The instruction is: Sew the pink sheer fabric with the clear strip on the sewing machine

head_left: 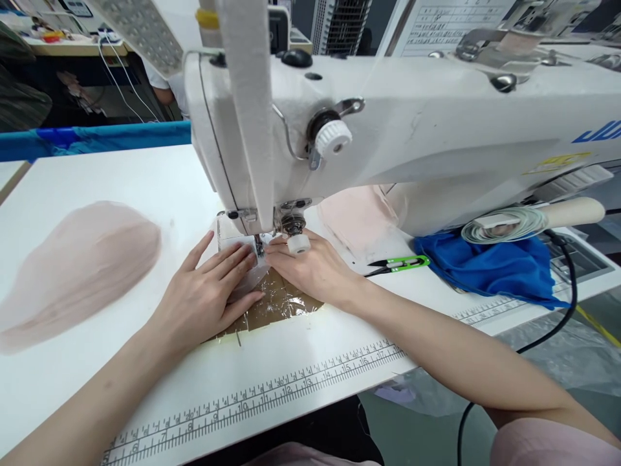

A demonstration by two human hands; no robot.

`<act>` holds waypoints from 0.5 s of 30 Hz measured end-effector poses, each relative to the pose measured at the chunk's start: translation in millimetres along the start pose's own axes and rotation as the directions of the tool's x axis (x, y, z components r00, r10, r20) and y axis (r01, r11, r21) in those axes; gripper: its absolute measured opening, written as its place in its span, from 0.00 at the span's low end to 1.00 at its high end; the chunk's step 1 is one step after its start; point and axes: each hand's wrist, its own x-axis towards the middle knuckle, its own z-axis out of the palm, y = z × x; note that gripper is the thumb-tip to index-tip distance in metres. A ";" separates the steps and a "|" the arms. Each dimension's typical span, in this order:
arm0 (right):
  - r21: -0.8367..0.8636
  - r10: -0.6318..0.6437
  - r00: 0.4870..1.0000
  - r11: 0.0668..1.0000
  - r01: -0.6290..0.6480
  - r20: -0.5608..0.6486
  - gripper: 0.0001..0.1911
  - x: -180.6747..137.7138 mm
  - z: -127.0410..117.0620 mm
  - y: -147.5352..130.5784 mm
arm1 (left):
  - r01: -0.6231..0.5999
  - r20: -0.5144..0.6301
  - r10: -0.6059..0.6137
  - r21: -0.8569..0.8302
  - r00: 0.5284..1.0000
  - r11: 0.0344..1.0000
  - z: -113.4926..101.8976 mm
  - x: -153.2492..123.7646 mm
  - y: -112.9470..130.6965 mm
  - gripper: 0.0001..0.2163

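My left hand point(208, 291) lies flat with its fingers apart, beside the presser foot point(259, 246) of a white sewing machine point(407, 110). Under its fingers is a piece of sheer pale fabric point(251, 279). My right hand point(313, 265) rests low on the other side of the foot, fingers stretched toward the needle area; a white knob point(298, 244) hides part of them. Both hands are over a brown, clear-taped patch point(286, 301) on the table. Whether the right fingertips grip the fabric's edge is hidden.
A sheer pink fabric piece point(87, 265) lies at left. More pink pieces point(359, 217) lie behind my right hand, near green thread snips point(405, 263). Blue cloth point(485, 265) and a coiled pale cord point(504, 224) sit at right. A printed ruler point(262, 396) runs along the front edge.
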 end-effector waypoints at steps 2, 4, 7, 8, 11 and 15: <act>-0.024 -0.007 1.000 1.000 0.006 -0.018 0.14 -1.1 -1.9 0.2 | 0.025 0.027 -0.026 0.018 0.999 1.000 -3.2 -1.0 3.0 0.30; -0.044 -0.015 0.998 0.999 0.013 -0.055 0.15 -2.4 -5.3 -2.0 | 0.030 0.023 -0.032 0.056 0.999 0.998 -9.4 -2.1 6.8 0.31; -0.039 -0.028 0.993 0.999 0.024 -0.113 0.16 -3.5 -10.5 -11.1 | 0.002 -0.089 0.007 0.099 0.996 0.995 -19.9 -3.0 10.9 0.17; -0.015 -0.029 0.992 1.000 0.027 -0.120 0.16 -3.5 -11.4 -15.1 | 0.000 -0.131 0.014 0.107 0.991 0.994 -22.2 -2.9 10.9 0.11; 0.085 -0.053 0.995 0.995 0.059 -0.082 0.16 -2.5 -11.7 -26.3 | 0.012 -0.160 0.003 0.096 0.987 0.995 -21.8 -2.3 5.5 0.09; 0.027 -0.047 0.999 0.999 0.047 -0.027 0.16 -1.2 -12.6 -33.7 | -0.029 -0.050 0.029 0.002 0.998 1.000 -10.8 -2.4 -5.6 0.18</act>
